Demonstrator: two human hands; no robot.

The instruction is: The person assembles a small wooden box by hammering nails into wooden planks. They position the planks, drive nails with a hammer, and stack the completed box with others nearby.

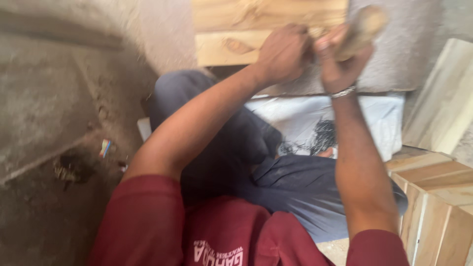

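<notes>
Wooden handle (362, 29) clenched in right hand's (340, 61) grip, left hand (283, 54) fisted against pale wood board (231, 47)

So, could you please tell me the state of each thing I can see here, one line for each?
left hand: closed, pressed against the wooden board
right hand: shut on the wooden handle
wooden handle: raised, tilted, blurred
wooden board: lying flat ahead of the knees
stacked planks: piled at the right
white sheet: spread out, creased
</notes>
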